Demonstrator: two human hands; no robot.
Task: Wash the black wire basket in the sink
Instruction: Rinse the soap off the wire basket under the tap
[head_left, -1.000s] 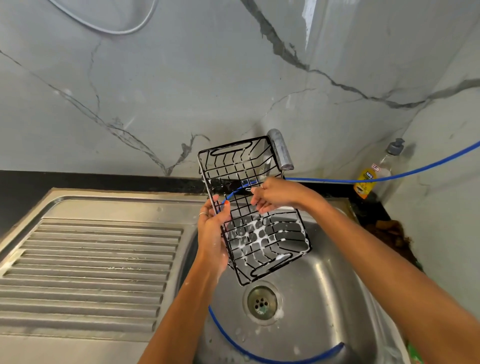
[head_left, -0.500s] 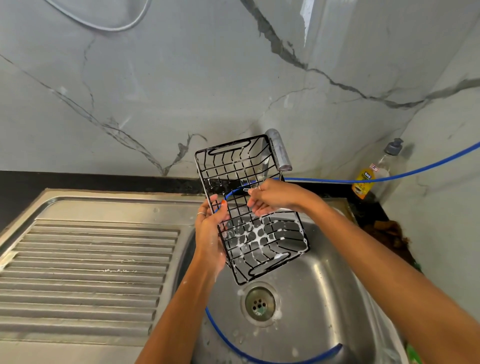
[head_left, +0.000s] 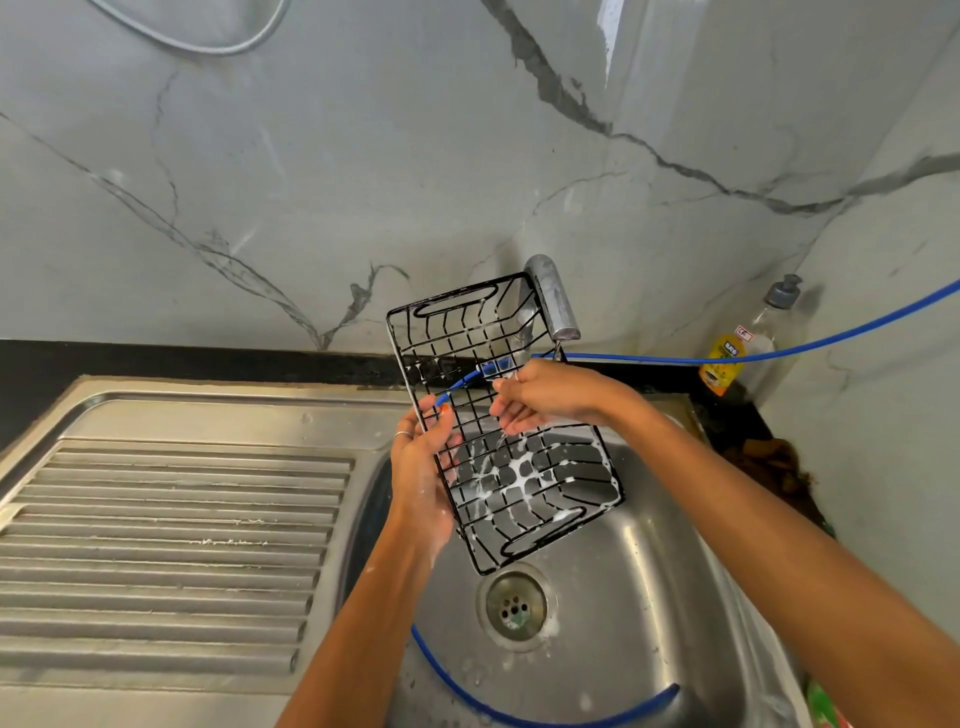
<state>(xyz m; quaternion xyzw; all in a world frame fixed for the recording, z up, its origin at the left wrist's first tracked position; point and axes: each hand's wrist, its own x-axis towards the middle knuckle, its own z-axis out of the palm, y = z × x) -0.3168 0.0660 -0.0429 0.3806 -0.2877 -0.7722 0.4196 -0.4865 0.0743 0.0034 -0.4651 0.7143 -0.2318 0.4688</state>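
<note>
My left hand (head_left: 421, 467) grips the black wire basket (head_left: 501, 421) by its side rim, tilting it over the sink (head_left: 649, 597) — so suds drain, I judge — while my right hand (head_left: 540, 397) rubs inside it, fingers loosely bent, under the tap (head_left: 553, 299).

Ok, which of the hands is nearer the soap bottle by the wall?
Right. The right hand is at the basket under the tap, closer to the soap bottle in the corner; the left hand grips the basket's far edge.
</note>
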